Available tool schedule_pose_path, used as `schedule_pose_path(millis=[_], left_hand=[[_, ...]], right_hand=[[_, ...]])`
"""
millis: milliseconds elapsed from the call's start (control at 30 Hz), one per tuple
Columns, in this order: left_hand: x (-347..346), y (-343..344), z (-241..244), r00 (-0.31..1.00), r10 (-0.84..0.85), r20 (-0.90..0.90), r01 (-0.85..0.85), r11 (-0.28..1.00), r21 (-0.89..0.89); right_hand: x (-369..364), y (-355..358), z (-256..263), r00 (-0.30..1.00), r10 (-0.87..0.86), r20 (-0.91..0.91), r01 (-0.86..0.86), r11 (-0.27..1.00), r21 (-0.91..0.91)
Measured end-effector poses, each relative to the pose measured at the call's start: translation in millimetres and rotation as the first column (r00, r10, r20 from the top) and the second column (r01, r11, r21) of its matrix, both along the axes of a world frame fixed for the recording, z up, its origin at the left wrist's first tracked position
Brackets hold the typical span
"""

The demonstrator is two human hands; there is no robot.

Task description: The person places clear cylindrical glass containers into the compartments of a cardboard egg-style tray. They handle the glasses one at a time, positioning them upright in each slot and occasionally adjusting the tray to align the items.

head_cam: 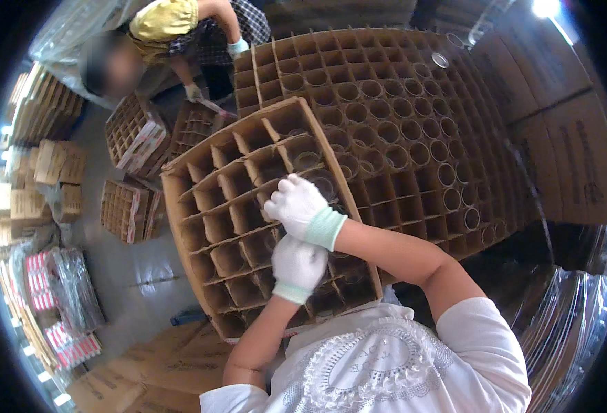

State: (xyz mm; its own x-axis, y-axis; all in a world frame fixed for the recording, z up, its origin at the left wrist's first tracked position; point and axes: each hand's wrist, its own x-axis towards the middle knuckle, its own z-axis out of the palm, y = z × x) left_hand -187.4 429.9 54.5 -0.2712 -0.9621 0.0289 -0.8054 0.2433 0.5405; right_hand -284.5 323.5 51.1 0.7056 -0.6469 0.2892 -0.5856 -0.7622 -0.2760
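A large open cardboard box with cardboard dividers (226, 224) stands in front of me, with drinking glasses in some cells. Over its middle right part is my right hand (298, 204), in a white knit glove with a green cuff, its fingers bent. Just below it my left hand (299, 266), gloved alike, reaches into the cells; its fingertips are hidden. Whether either hand holds a glass I cannot tell. Clear glasses (311, 161) show beside my right hand. Beyond the box spreads a wide cardboard divider grid (406, 199), many of its cells holding round-rimmed glasses (411, 130).
A person in a yellow top (164, 20) bends at the upper left over divided boxes (195, 124). More divided cartons (122, 206) rest on the floor. Closed cartons (566, 149) are stacked at right, near plastic wrap (566, 310). A glass (440, 60) stands above the far grid.
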Motion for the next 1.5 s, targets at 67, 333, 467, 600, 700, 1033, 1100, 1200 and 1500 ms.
schedule_pose_path(millis=[67,333,467,600,700,1033,1100,1200,1500], left_hand=[[24,1,-1,0.951,0.125,-0.283,-0.167,0.977,-0.131],[27,-88,-37,0.949,0.245,0.196,-0.167,0.924,-0.344],[10,-93,-46,0.914,0.239,0.327,-0.151,0.95,-0.273],[10,-95,-49,0.931,0.237,0.279,-0.142,0.936,-0.321],[18,-84,-51,0.917,0.329,0.225,-0.224,0.892,-0.392],[22,-86,-60,0.781,0.5,-0.374,-0.606,0.753,-0.257],[19,-89,-69,0.699,0.503,-0.508,-0.651,0.741,-0.162],[28,-87,-74,0.615,0.423,-0.665,-0.643,0.757,-0.114],[66,-126,-48,0.852,0.476,-0.217,-0.517,0.832,-0.202]], right_hand=[[-5,-4,-7,0.947,0.089,-0.308,-0.057,0.992,0.112],[-140,-43,-52,0.598,-0.58,0.554,0.418,0.815,0.403],[-228,-48,-159,0.572,-0.683,-0.455,0.811,0.555,0.186],[-256,-52,-168,0.682,-0.559,-0.472,0.68,0.721,0.129],[-225,-51,-95,0.637,-0.683,-0.358,0.736,0.676,0.019],[-78,-63,42,0.324,-0.542,0.775,0.078,0.832,0.549],[-43,-73,25,0.575,-0.424,0.7,0.251,0.906,0.341],[-4,-67,37,0.904,-0.216,0.37,0.251,0.967,-0.05],[-50,-69,2,0.845,-0.315,0.432,0.278,0.949,0.148]])
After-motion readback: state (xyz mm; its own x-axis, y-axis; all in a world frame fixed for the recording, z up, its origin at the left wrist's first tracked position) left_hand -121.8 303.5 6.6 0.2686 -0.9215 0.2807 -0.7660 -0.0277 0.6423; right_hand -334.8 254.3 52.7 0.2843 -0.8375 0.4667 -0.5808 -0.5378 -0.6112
